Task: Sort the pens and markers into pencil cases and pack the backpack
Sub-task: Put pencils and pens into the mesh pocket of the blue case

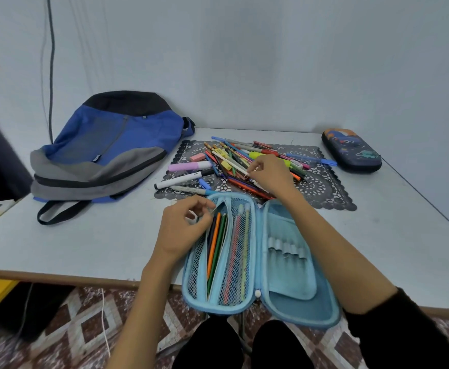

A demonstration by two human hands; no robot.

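The open blue pencil case (284, 286) lies at the near edge of the tabletop (84, 249). The left hand (180, 227) curls at its pencil pocket (198, 265), grip unclear; the right hand (268, 174) pinches a white pen (230, 161) in the pile (260, 153).

Backpack (111, 145), upper left: woven cloth, matt, with a mesh-like front panel.
Open pencil case (292, 286), lower centre: soft matt fabric lining, netted mesh pockets, elastic loops.
Closed pencil case (351, 151), upper right: moulded shell, faint sheen.
Pens and markers (234, 158): smooth plastic barrels, some glossy.
Placemat (322, 187): dark cut-out lacework, matt.
Table top (84, 241): smooth, matt, pale.
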